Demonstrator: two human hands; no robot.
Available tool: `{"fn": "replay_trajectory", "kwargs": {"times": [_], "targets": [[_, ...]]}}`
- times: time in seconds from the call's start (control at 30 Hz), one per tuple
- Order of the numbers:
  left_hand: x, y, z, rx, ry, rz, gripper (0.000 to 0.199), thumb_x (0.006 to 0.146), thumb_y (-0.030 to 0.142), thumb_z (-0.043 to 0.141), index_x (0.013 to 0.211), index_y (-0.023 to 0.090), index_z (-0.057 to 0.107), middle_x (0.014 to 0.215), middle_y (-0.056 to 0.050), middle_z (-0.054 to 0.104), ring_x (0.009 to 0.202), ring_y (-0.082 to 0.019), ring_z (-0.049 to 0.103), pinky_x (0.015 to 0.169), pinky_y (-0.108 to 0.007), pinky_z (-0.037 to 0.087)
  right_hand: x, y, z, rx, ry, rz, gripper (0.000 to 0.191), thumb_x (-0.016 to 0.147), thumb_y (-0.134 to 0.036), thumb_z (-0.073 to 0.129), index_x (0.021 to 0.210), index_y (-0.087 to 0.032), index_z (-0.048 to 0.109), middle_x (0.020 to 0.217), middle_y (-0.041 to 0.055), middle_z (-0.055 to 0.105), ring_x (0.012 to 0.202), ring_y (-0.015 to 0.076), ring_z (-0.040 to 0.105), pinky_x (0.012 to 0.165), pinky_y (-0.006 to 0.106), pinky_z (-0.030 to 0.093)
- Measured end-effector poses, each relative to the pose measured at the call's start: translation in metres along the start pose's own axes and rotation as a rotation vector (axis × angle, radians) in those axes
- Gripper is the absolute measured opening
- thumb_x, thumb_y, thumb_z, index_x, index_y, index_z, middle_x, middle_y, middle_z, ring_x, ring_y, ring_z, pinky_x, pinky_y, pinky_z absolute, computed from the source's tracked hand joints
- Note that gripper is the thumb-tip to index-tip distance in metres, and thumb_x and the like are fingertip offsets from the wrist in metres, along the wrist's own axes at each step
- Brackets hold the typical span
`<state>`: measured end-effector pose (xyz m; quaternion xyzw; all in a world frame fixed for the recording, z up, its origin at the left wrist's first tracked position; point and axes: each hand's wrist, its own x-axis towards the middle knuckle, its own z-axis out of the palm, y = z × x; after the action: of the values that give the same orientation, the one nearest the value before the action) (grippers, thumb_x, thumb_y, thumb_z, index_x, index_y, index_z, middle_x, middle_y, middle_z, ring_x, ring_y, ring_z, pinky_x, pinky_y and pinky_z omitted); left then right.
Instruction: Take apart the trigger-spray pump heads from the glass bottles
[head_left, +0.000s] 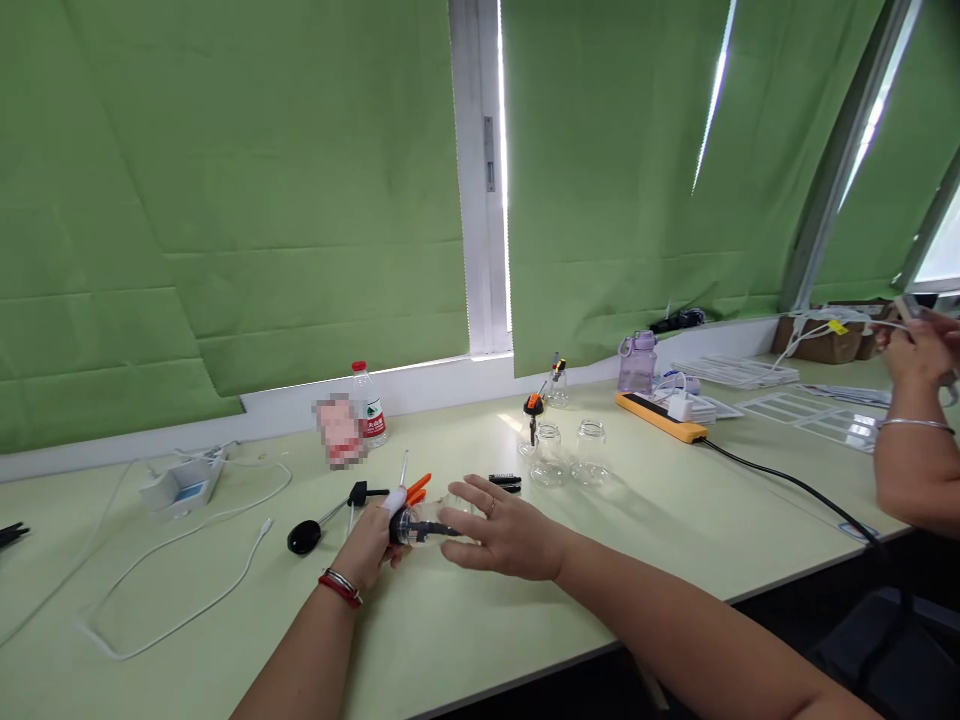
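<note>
My left hand (371, 545) is closed round the black neck end of a clear glass bottle (427, 525), which lies on its side in the air above the table. Orange pieces (418, 489) and a thin metal tip stick up beside that hand. My right hand (510, 530) wraps its fingers round the bottle's wide glass end. Dark strips show inside the glass. Left of my hands lies a black round-ended tool (304, 537). Behind them rest small black combs (505, 483), and two open glass jars (592, 452) stand to the right.
A capped bottle with an orange top (533, 404) stands behind the jars. Further back are a water bottle (367, 405), a purple bottle (637, 362) and an orange power strip (660, 417). White cables (210, 602) cross the left side. Another person's hands (916, 345) are at far right.
</note>
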<state>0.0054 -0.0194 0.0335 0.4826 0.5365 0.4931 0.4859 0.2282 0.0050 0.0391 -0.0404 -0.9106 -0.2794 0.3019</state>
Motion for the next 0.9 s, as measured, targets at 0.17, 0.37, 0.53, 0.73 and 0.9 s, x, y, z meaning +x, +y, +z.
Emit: {"fn": "replay_trajectory", "kwargs": {"times": [0.17,0.37,0.53,0.73,0.9], "targets": [[0.005,-0.004,-0.01,-0.034,0.082,-0.01,0.045,0.073,0.058,0.051,0.05,0.021,0.037,0.036,0.007,0.031,0.029,-0.006,0.025,0.03,-0.021,0.028,-0.015,0.003,-0.003,-0.056,0.094,-0.046,0.018,0.082,-0.022,0.057,0.098,-0.029,0.052,0.123,-0.0003,0.051,0.129,0.0258,0.031,0.104,0.051,0.033],[0.01,-0.006,-0.012,-0.109,0.211,-0.012,0.037,0.073,0.054,0.051,0.058,0.021,0.042,0.041,0.007,0.036,0.03,-0.007,0.031,0.031,-0.021,0.031,-0.06,0.007,-0.023,0.172,0.181,0.446,0.031,0.078,-0.013,0.055,0.106,-0.023,0.046,0.133,0.0116,0.041,0.13,0.0275,0.032,0.1,0.049,0.039],[0.013,-0.01,-0.008,-0.023,0.272,0.014,0.04,0.075,0.058,0.046,0.063,0.02,0.047,0.036,0.006,0.038,0.027,-0.008,0.034,0.029,-0.02,0.025,-0.118,0.0,-0.028,0.421,0.261,1.35,0.055,0.063,-0.038,0.07,0.107,-0.024,0.039,0.126,0.0096,0.047,0.114,0.0272,0.05,0.092,0.044,0.045],[0.014,-0.013,-0.008,-0.005,0.228,0.055,0.041,0.075,0.057,0.047,0.057,0.02,0.041,0.033,0.006,0.039,0.025,-0.007,0.031,0.03,-0.019,0.024,-0.15,0.007,-0.026,0.534,0.089,1.679,0.074,0.052,-0.045,0.073,0.112,-0.022,0.036,0.12,0.0119,0.051,0.115,0.0295,0.05,0.092,0.042,0.043],[0.013,-0.014,-0.008,-0.01,0.174,0.084,0.037,0.077,0.051,0.046,0.059,0.019,0.044,0.034,0.004,0.044,0.025,-0.007,0.035,0.03,-0.019,0.024,-0.149,0.019,-0.017,0.448,-0.066,1.601,0.089,0.055,-0.043,0.07,0.126,-0.017,0.024,0.131,0.0187,0.044,0.124,0.0294,0.042,0.098,0.039,0.036]]}}
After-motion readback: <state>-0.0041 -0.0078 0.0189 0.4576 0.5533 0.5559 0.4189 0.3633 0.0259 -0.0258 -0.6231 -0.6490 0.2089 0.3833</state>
